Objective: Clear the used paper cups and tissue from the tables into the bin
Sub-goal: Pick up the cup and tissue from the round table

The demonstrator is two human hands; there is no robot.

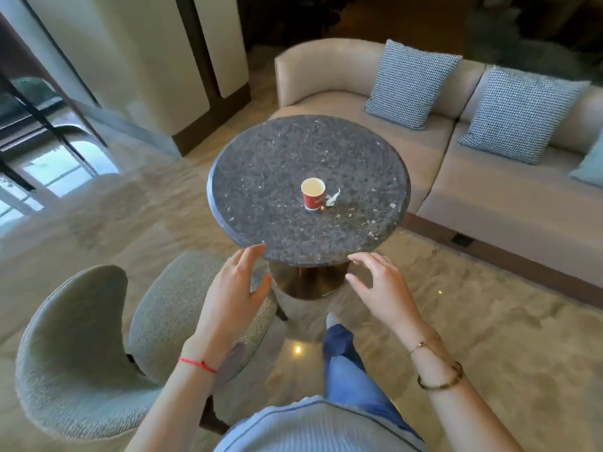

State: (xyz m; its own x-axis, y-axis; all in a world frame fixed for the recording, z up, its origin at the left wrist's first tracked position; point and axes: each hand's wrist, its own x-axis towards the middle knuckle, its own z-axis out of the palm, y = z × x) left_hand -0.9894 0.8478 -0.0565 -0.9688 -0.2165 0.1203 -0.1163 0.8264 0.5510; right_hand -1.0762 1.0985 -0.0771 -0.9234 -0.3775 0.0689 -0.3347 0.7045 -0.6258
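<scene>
A red paper cup (313, 194) stands upright near the middle of the round speckled stone table (277, 151), with a small crumpled tissue (332, 199) just beside it at its 3 o'clock. Both hands hover at the table's 6 o'clock edge: the left hand (236, 285) and the right hand (378, 285) are spread with relaxed fingers, holding nothing (palms facing each other). A grey boucle chair (81, 347) sits at 8 o'clock, a beige sofa (456, 177) at 2 o'clock.
</scene>
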